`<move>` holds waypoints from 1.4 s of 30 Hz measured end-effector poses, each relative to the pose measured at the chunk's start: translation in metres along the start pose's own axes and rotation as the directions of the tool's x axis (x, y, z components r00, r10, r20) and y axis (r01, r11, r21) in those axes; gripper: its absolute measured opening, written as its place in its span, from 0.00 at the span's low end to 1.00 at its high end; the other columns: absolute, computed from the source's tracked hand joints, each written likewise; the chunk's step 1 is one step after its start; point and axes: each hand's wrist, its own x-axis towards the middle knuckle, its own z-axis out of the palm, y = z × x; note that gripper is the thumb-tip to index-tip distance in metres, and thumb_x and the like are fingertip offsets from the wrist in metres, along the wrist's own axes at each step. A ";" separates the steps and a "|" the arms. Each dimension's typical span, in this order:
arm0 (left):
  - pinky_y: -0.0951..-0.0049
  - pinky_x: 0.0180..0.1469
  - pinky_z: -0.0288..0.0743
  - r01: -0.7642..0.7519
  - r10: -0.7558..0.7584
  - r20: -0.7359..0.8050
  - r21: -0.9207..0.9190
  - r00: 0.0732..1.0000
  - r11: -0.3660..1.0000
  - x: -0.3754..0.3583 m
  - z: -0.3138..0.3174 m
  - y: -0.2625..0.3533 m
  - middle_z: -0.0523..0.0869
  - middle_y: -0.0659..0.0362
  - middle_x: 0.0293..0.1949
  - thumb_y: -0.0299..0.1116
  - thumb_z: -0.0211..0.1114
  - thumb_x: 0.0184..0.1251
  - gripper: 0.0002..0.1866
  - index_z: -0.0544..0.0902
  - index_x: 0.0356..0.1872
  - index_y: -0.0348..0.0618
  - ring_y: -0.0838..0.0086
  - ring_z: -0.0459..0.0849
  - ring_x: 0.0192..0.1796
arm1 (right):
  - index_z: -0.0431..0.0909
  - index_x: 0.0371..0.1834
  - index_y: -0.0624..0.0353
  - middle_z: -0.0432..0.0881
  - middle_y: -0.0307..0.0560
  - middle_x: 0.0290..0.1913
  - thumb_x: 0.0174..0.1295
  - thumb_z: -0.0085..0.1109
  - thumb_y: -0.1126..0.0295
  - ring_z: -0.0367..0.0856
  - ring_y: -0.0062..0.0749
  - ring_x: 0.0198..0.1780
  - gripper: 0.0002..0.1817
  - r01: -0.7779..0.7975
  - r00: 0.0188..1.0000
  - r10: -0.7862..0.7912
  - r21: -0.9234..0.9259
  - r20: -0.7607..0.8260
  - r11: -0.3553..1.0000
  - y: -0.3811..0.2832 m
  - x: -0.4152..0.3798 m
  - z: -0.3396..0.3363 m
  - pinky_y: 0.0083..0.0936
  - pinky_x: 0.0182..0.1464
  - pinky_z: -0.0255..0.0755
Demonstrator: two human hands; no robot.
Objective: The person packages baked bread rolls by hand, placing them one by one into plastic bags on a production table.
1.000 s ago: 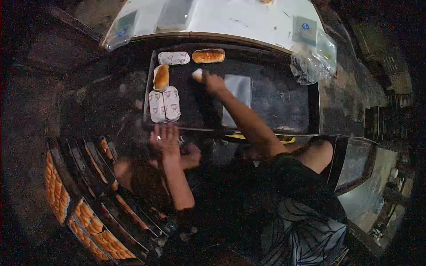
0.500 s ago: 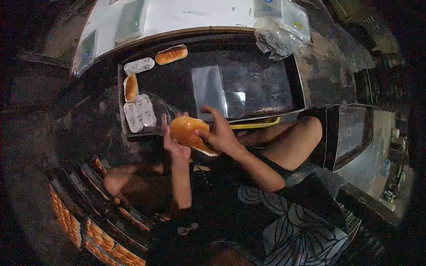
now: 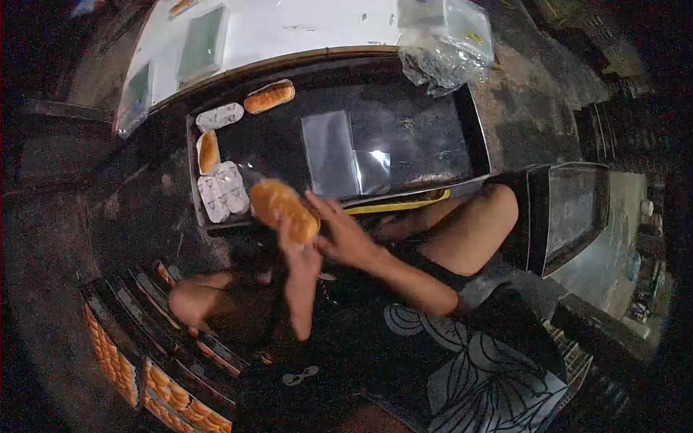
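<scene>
Apparently, in the head view, holding a golden bun point(image 3: 280, 204) aslant in the left hand point(image 3: 297, 251), over the near edge of a dark tray point(image 3: 411, 119). Left fingers closed about the bun's near part, at least one laid across the crust; probably a light hold, to suit soft bread without denting. Too blurred to count those fingers. Right hand point(image 3: 348, 242) close by at the bun's right end, forefinger stretched out, thumb set apart; cannot tell pinching from merely hovering beside. Likely placed so near to steady the bun's loose end. Just beyond the left fingertips, a faint glint, perhaps clear film; cannot tell any wrapping around the bun.

Left of the left fingers, against the tray's side, two paper-covered pieces point(image 3: 222, 191) side by side; farther from the fingers, a paper-cased bun point(image 3: 208, 151), a white paper-covered piece point(image 3: 220, 115) and another bun point(image 3: 269, 96). Presumably ranged along the walls to lie out of the hands' way.

Beyond the right fingertips, clear plastic sleeves point(image 3: 328, 151) flat on the tray, seemingly for short reach. Far past them, crumpled plastic point(image 3: 440, 65) over the corner. Behind and left of the left fingers, bun-filled trays point(image 3: 112, 353).
</scene>
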 end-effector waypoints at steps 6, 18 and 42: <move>0.62 0.48 0.68 -0.456 -0.145 0.448 0.890 0.882 -0.023 0.014 0.045 -0.080 0.76 0.48 0.40 0.35 0.58 0.54 0.26 0.63 0.51 0.31 0.55 0.76 0.40 | 0.71 0.47 0.62 0.74 0.57 0.46 0.53 0.54 0.65 0.72 0.36 0.50 0.19 -0.416 0.907 0.391 -0.195 -0.155 0.888 -0.014 0.124 -0.111 0.29 0.51 0.64; 0.72 0.31 0.71 -0.411 -0.144 0.424 0.905 0.894 0.113 0.060 0.007 -0.045 0.80 0.55 0.23 0.26 0.59 0.48 0.10 0.77 0.34 0.37 0.71 0.79 0.28 | 0.69 0.30 0.63 0.75 0.41 0.24 0.56 0.52 0.65 0.72 0.27 0.27 0.11 -0.599 0.772 0.592 -0.045 0.230 0.799 0.044 -0.053 -0.048 0.25 0.34 0.67; 0.80 0.33 0.66 -0.422 0.457 0.247 0.844 0.855 0.332 -0.007 -0.002 0.059 0.76 0.60 0.29 0.27 0.63 0.50 0.06 0.80 0.28 0.34 0.77 0.73 0.31 | 0.65 0.52 0.57 0.76 0.47 0.24 0.56 0.49 0.66 0.71 0.30 0.17 0.20 -0.795 0.525 0.640 0.592 0.561 0.132 0.022 0.042 0.041 0.22 0.19 0.64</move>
